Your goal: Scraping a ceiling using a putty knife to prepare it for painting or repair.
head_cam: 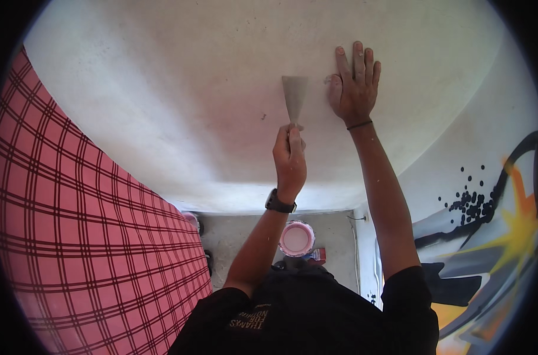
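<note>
My left hand (291, 153) grips the handle of a putty knife (294, 93), its broad blade pointing up against the pale plastered wall (198, 88). The blade looks dusted or coated with a light material. To the right and higher, my right hand (355, 91) rests with its palm towards the wall and fingers apart. Its fingers carry whitish residue, and a small pale lump (328, 80) shows beside the thumb. A small dark mark (263, 116) is on the wall left of the knife. Most of the handle is hidden in my fist.
On the floor (242, 235) below stands a bucket (311, 242) of pale material, beside a red-and-blue packet (318, 255). Pink checked fabric (96, 213) hangs along the left. A spray-painted wall (486, 230) borders the right, with a cable (356, 248) low near the corner.
</note>
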Motion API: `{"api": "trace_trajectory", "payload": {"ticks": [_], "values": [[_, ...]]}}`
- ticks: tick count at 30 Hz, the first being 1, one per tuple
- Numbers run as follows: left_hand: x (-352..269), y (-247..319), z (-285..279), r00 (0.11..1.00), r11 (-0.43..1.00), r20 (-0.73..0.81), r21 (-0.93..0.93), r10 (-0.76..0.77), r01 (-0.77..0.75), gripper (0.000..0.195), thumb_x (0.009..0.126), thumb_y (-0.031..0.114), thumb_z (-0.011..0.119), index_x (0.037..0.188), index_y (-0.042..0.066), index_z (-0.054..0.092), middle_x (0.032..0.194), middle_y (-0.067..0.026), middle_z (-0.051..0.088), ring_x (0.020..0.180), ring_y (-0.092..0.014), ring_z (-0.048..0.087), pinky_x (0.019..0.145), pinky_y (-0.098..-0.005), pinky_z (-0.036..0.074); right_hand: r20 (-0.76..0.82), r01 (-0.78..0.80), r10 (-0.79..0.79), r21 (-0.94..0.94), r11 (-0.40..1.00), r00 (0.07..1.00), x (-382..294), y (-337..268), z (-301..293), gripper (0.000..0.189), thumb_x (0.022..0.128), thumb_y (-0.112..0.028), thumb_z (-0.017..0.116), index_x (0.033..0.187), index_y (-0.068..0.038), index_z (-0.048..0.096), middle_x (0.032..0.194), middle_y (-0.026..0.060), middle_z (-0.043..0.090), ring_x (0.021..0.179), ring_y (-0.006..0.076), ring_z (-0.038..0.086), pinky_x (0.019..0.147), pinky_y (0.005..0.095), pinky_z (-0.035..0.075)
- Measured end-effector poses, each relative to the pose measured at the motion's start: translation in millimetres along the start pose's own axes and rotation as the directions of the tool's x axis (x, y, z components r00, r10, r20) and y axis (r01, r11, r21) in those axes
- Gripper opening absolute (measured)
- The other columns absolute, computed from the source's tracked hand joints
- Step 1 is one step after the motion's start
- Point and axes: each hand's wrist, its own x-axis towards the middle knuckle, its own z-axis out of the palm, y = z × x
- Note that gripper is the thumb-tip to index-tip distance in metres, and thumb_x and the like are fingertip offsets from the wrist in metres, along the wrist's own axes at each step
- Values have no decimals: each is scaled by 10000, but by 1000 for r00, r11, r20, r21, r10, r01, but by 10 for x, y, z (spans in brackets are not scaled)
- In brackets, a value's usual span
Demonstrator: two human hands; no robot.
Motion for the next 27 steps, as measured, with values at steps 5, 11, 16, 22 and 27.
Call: {"api": "trace_trajectory", "payload": {"ticks": [5,11,16,22,27], "values": [[10,-21,66,998,1000,-68,6,6,-5,241,1080,265,441,944,85,528,620,92,350,476,5,259,408,-206,200,-8,12,-12,-4,1000,1000,6,-50,33,500,983,-351,444,1464,-243,526,1601,93,358,1494,322,277,1205,529,165],[-110,-168,-67,987,997,-143,-5,-73,74,233,1075,204,445,921,42,509,727,52,383,620,-34,321,541,-226,277,14,40,-40,-21,999,999,50,-146,40,506,1005,-342,416,1473,-173,508,1596,133,355,1501,349,262,1210,536,148],[-16,58,-7,989,995,-116,-60,-87,80,246,1079,212,440,900,50,494,727,49,388,622,-40,325,544,-234,285,30,41,-41,-11,999,999,81,-205,31,508,1006,-342,412,1474,-169,505,1594,135,358,1500,346,265,1207,540,149],[-137,-133,-99,986,996,-144,-37,-82,77,298,1081,293,441,846,114,475,619,91,341,480,1,261,403,-206,195,-13,50,-50,-28,998,999,102,-239,86,503,1001,-356,423,1465,-188,519,1596,118,360,1493,334,279,1207,528,155],[-116,69,-19,988,982,-96,-152,-124,109,268,1079,242,443,865,86,483,671,72,358,542,-18,283,459,-221,232,-29,39,-39,-16,999,999,77,-223,78,498,991,-365,438,1455,-211,535,1587,104,378,1489,324,289,1214,513,152]]}}
